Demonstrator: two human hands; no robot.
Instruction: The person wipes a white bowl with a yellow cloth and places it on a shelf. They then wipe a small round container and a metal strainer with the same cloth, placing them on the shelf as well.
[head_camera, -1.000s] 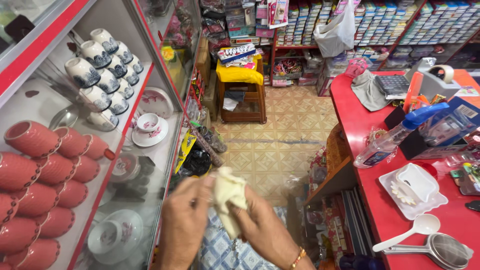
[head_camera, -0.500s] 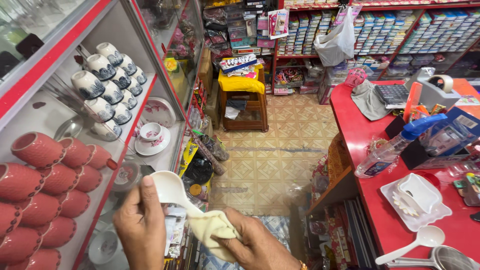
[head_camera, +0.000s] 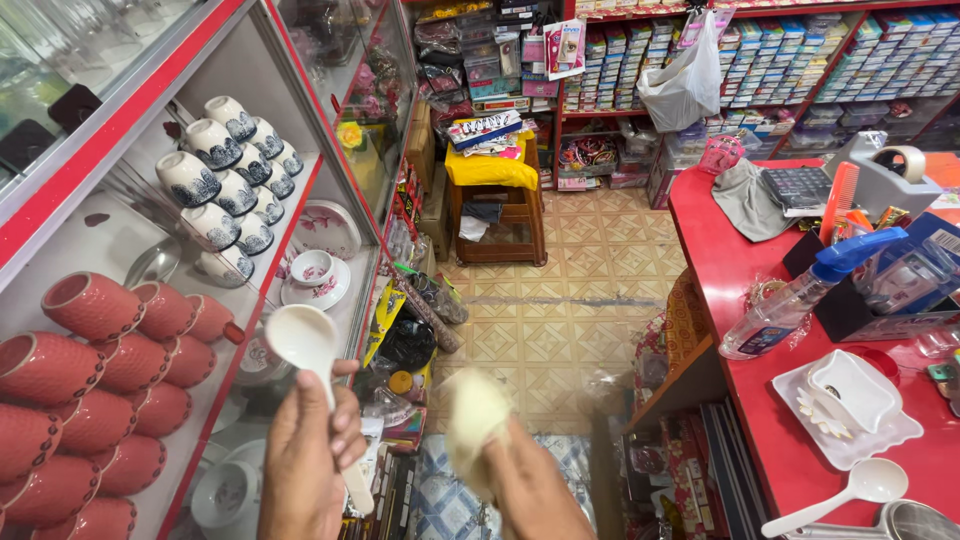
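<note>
Head view: 1 white plastic ladle is gripped by the left hand, apart from the cream cloth bunched in the right hand; wiping seems paused, and 1 matching white plastic spoon lies untouched on the red counter.

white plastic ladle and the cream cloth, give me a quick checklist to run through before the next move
1. Left hand grips the white plastic ladle by its handle, bowl up: ok.
2. Right hand holds the cream cloth: ok, though blurred.
3. Cloth touching the ladle: not ok, they are apart.
4. Ladle bowl free of marks: cannot tell, only its pale surface shows.
5. Ladle clear of the glass display cabinet with its pink ribbed cups: cannot tell, the bowl overlaps the shelf edge in the head view.
6. Second white spoon lies flat on the red counter: ok.
</note>
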